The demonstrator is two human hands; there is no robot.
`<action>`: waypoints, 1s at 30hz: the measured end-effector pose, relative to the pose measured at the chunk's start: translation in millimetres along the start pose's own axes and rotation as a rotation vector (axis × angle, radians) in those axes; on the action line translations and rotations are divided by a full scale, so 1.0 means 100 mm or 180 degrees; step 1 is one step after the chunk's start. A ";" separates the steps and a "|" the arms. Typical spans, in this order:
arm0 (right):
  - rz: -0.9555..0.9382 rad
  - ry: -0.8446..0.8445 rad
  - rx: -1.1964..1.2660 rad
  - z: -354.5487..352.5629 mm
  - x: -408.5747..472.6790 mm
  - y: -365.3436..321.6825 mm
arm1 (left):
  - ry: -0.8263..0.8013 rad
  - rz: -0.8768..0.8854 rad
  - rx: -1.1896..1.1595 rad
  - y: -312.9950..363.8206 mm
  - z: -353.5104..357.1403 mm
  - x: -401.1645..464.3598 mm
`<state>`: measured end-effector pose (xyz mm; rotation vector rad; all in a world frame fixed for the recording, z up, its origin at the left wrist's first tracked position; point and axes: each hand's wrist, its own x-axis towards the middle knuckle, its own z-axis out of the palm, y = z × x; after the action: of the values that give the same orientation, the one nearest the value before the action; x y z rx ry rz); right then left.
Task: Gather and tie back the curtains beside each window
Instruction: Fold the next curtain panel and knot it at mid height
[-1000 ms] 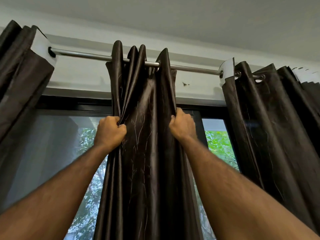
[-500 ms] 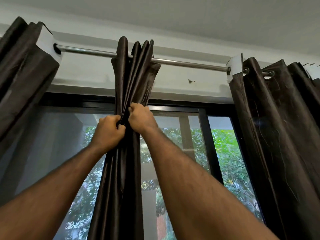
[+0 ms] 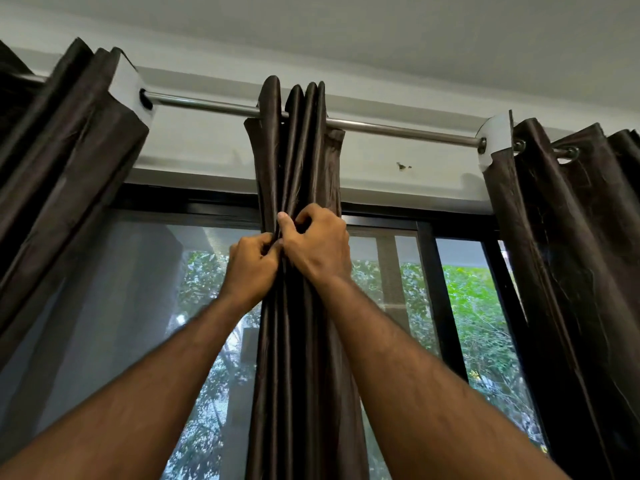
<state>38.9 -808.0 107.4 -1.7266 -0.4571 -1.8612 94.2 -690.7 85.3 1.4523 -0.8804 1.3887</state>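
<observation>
View upward from below the window head. A pale ceiling [image 3: 381,39] meets a white wall band [image 3: 207,147] that runs above a black-framed window [image 3: 443,306]; a small dark mark [image 3: 403,166] shows on the band right of centre. Through the glass, green foliage [image 3: 485,323] is visible at right, while the left pane appears grey and hazy.

A metal curtain rod [image 3: 398,128] spans the opening, passing through a white bracket [image 3: 130,86] at left and a second white bracket [image 3: 497,140] at right. Beyond the left bracket hangs a dark brown curtain panel [image 3: 62,150]; beyond the right bracket hangs another dark brown panel [image 3: 571,237], its metal eyelets threaded on the rod.

The centre curtain [image 3: 298,150], dark brown and glossy, hangs from the rod between the brackets, bunched into narrow upright pleats. It falls in front of the window's middle, covering the glass behind it down to the bottom edge of the view.

Both forearms rise from the lower corners and meet at the pleats below the window's top frame. The left hand [image 3: 251,268] is clenched on the left edge of the bunched fabric. The right hand [image 3: 317,244], slightly higher and touching the left, grasps the folds with fingers curled and thumb pressed on the front of the cloth.
</observation>
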 end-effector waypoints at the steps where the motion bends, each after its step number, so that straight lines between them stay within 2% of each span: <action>1: 0.0024 -0.0036 0.0002 0.02 0.02 -0.03 | -0.0005 -0.0029 -0.0023 0.03 0.00 -0.01; 6: 0.0212 -0.0183 -0.0066 0.04 0.10 -0.14 | -0.0012 -0.0058 -0.0134 0.05 0.01 0.00; 11: 0.0264 -0.0305 0.0131 0.04 0.06 -0.18 | 0.0007 0.0067 0.0124 0.05 -0.01 -0.01; 15: 0.0437 -0.0214 0.0217 -0.03 0.06 -0.17 | 0.0268 -0.0129 0.0068 0.04 -0.05 0.03; 18: 0.0332 -0.0186 0.0512 -0.08 -0.01 -0.18 | 0.0436 -0.0105 0.0397 0.04 -0.08 0.03; 23: 0.0485 -0.0135 0.0225 -0.06 0.06 -0.23 | 0.0370 -0.0088 0.0610 0.12 -0.05 0.11; 27: 0.0635 -0.0498 -0.0111 -0.06 0.22 -0.21 | 0.0341 -0.0164 0.0781 0.24 -0.09 0.23; 30: 0.0494 -0.0910 -0.0298 0.07 0.28 -0.25 | 0.0223 -0.0081 0.0935 0.22 -0.19 0.25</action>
<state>28.9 -788.4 138.8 -2.0413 -0.3373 -1.5563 70.3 -677.6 111.5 1.6153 -0.6299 1.5897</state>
